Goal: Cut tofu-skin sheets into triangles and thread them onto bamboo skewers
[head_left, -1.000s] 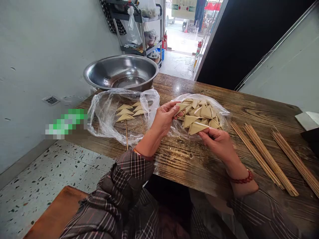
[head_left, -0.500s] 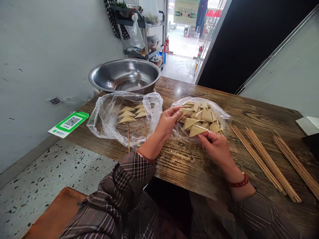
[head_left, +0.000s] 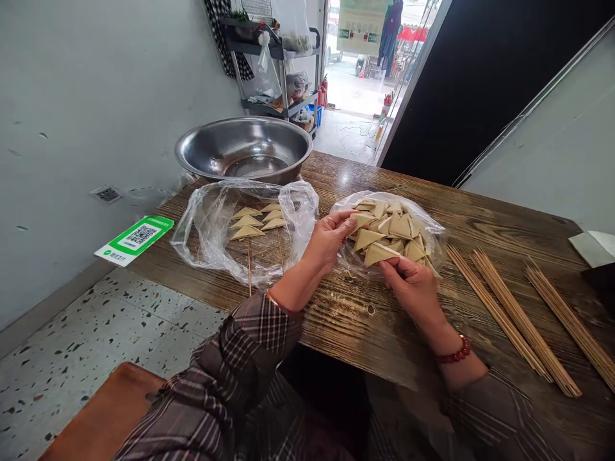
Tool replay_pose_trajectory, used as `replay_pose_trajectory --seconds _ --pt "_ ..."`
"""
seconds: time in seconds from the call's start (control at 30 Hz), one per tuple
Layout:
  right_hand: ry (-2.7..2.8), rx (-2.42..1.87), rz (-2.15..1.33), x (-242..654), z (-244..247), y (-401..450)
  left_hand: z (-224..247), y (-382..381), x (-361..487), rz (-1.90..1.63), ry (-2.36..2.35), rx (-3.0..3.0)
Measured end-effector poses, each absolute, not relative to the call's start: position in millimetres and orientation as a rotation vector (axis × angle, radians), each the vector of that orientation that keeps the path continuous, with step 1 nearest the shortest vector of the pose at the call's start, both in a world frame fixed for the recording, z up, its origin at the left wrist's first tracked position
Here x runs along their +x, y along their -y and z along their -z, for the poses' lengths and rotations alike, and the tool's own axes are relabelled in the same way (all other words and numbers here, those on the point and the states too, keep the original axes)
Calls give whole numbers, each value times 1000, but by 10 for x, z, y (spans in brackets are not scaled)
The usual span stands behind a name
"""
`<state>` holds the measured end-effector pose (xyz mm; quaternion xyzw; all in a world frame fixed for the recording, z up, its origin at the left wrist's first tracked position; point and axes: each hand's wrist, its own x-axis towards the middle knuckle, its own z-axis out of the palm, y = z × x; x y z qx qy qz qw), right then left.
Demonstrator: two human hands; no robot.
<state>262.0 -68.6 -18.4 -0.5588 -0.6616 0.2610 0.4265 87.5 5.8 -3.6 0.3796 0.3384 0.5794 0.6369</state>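
Observation:
My left hand pinches the corner of a beige folded tofu-skin triangle between thumb and fingers. Closer to me, my right hand grips another folded triangle by its lower right side. A third triangle lies in line between these two; whether a skewer joins them I cannot make out. Just behind is a heap of the same triangles on a clear plastic bag. To the left, skewered triangles in two columns rest on another clear bag, their sticks pointing towards me.
A wide steel basin stands at the table's far left. Bundles of thin bamboo skewers lie on the wooden table at right. A green QR-code card sits by the left edge. Beyond are a shelf cart and a doorway.
The view has shifted slightly, so everything sits a little lower and further right. My left fingers have moved slightly on their triangle; my right hand keeps its grip.

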Motion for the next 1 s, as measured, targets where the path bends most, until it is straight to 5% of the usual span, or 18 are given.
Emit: replay_pose_trajectory --seconds 1.0 --pt "1711 -1339 -829 2650 229 655 -57 -25 811 -1190 -606 654"
